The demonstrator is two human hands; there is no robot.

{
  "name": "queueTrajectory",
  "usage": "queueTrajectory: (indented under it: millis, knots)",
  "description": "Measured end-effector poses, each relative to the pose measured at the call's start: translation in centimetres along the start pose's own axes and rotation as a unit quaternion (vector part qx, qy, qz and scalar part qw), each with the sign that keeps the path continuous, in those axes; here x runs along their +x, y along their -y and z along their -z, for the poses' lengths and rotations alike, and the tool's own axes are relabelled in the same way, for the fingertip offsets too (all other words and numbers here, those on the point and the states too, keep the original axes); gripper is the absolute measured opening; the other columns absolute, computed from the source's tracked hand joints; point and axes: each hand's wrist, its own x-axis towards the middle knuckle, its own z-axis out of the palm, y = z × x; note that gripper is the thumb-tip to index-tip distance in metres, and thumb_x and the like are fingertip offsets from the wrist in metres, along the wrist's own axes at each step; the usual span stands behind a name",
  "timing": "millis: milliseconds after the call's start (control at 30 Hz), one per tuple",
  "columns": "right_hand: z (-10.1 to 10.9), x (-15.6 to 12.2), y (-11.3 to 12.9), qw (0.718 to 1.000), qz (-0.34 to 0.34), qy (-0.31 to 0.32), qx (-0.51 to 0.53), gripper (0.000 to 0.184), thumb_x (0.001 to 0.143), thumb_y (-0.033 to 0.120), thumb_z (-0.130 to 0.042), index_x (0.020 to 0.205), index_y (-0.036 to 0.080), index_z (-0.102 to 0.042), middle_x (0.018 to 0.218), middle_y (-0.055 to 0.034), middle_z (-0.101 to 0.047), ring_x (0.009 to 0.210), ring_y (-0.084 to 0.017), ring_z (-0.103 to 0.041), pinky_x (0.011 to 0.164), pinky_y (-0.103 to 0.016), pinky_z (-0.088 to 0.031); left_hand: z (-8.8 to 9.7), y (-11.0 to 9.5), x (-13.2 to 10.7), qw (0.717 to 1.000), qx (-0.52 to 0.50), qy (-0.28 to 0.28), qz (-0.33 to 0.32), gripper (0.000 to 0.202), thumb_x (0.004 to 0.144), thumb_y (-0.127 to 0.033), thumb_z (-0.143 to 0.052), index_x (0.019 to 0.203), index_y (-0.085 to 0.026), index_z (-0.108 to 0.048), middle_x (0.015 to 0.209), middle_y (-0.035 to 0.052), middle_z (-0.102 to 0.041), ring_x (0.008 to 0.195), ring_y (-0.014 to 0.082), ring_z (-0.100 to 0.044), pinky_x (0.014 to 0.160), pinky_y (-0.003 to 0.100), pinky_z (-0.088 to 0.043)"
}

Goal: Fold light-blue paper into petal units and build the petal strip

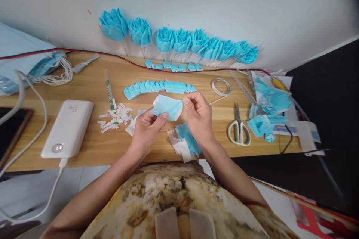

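Note:
A light blue piece of fabric with whitish edges is stretched between my two hands above the table. My left hand pinches its lower left part, thumb on top. At the right end, my right hand grips the edge between thumb and forefinger. Beneath my right wrist lies a loose stack of blue and white fabric pieces. A white piece is partly covered by my left hand. Just beyond my hands, a curved row of folded blue petals rests on the wood.
Several blue fabric flowers on sticks lean against the wall. Scissors, a tape roll and blue scraps lie to the right. White strips, a power bank with a cable and a phone are left.

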Motion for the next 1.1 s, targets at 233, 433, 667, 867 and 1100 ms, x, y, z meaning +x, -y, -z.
queueTrajectory:
  millis: [233, 433, 667, 867, 1100]
  knots:
    - [0.5, 0.6, -0.3, 0.994, -0.069, 0.048, 0.068, 0.022, 0.092, 0.043, -0.062, 0.087, 0.022, -0.065, 0.076, 0.0024, -0.058, 0.071, -0.012, -0.055, 0.069, -0.026, -0.045, 0.2, -0.1, 0.1, 1.0, 0.005, 0.006, 0.002, 0.04, 0.083, -0.039, -0.068, 0.056, -0.018, -0.048, 0.048, -0.0049, -0.044, 0.047, 0.0071, -0.035, 0.049, 0.022, -0.03]
    - [2.1, 1.7, -0.2, 0.968, -0.153, 0.162, 0.118, 0.056, 0.093, 0.067, -0.045, 0.103, 0.02, -0.074, 0.077, -0.004, -0.069, 0.078, -0.019, -0.067, 0.077, -0.033, -0.053, 0.6, -0.3, 0.1, 0.999, 0.03, 0.033, -0.01, 0.037, 0.081, -0.04, -0.07, 0.057, -0.017, -0.051, 0.05, -0.0049, -0.046, 0.049, 0.0079, -0.038, 0.05, 0.022, -0.032]
    - [2.9, 3.5, 1.9, 0.943, -0.051, 0.319, -0.085, 0.038, 0.092, 0.052, -0.057, 0.086, 0.018, -0.075, 0.082, -0.0018, -0.072, 0.078, -0.016, -0.064, 0.07, -0.027, -0.046, 0.6, 0.0, -0.1, 0.99, 0.084, 0.091, -0.06, 0.019, 0.083, -0.034, -0.068, 0.079, -0.015, -0.068, 0.07, -0.0004, -0.064, 0.062, 0.0119, -0.052, 0.061, 0.023, -0.043]
    - [2.1, 3.2, 2.0, 0.942, -0.065, 0.324, -0.054, 0.025, 0.087, 0.04, -0.066, 0.078, 0.017, -0.067, 0.07, 0.0024, -0.061, 0.061, -0.01, -0.052, 0.057, -0.023, -0.04, 0.9, 0.2, -0.4, 0.98, 0.161, 0.056, -0.106, 0.023, 0.083, -0.033, -0.068, 0.068, -0.015, -0.063, 0.06, -0.0028, -0.054, 0.056, 0.0101, -0.044, 0.053, 0.022, -0.033]
    - [1.7, 2.6, 1.6, 0.969, -0.085, 0.226, 0.046, 0.022, 0.084, 0.04, -0.069, 0.078, 0.02, -0.063, 0.069, 0.003, -0.06, 0.061, -0.012, -0.054, 0.057, -0.025, -0.045, 1.1, 0.2, -0.3, 0.992, 0.108, 0.048, -0.034, 0.032, 0.08, -0.041, -0.067, 0.062, -0.017, -0.055, 0.056, -0.0046, -0.041, 0.054, 0.0089, -0.035, 0.051, 0.023, -0.027]
